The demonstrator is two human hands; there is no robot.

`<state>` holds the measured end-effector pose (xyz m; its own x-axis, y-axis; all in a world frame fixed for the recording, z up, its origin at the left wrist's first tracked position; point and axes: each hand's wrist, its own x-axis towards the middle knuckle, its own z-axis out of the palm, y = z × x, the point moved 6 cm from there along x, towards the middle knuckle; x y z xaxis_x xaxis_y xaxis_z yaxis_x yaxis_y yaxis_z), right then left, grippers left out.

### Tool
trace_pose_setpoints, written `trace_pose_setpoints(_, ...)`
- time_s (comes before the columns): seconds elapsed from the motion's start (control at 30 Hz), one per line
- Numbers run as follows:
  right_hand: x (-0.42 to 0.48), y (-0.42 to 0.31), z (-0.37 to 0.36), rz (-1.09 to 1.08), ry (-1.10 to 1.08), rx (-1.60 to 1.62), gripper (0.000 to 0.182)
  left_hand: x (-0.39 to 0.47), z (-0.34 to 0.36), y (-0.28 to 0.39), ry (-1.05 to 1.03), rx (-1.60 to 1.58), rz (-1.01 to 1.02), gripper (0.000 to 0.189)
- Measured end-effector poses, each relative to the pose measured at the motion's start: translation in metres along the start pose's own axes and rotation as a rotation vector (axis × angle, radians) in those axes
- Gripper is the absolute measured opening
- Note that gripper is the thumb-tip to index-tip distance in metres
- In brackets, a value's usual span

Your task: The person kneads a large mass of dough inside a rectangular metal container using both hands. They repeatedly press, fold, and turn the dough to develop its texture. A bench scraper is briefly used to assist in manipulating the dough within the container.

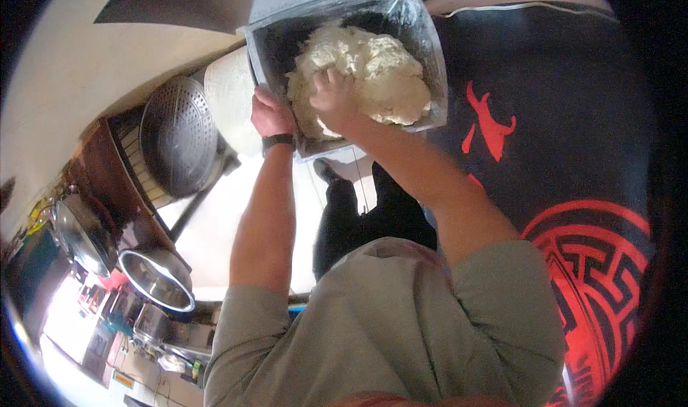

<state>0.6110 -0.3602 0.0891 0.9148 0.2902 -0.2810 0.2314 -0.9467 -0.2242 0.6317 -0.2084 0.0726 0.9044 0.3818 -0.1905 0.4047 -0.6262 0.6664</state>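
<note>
A large, rough mass of pale dough (376, 79), dusted with loose flour, fills much of a square-sided metal tub (438, 79). My right hand (334, 98) is pressed into the left part of the dough, its fingers curled against it. My left hand (272, 112), with a dark band at the wrist, grips the tub's near left rim. Flour streaks the tub's inner walls. What supports the tub from below is hidden.
Left of the tub stand a pale rounded container (228, 100) and a perforated metal steamer tray (180, 135). Metal basins (156, 280) lie farther left. A dark panel with red designs (543, 111) borders my right side. Pale floor (231, 219) shows by my legs.
</note>
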Motion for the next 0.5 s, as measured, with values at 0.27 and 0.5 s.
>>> trace_pose_setpoints(0.27,-0.026,0.011,0.000,-0.066,0.106,0.361,0.022,0.003,0.001,-0.014,0.028,-0.061,0.011,0.057)
trace_pose_setpoints(0.5,-0.077,0.015,-0.063,0.307,-0.035,0.763,0.043,0.004,0.003,-0.020,0.038,-0.135,0.001,0.055)
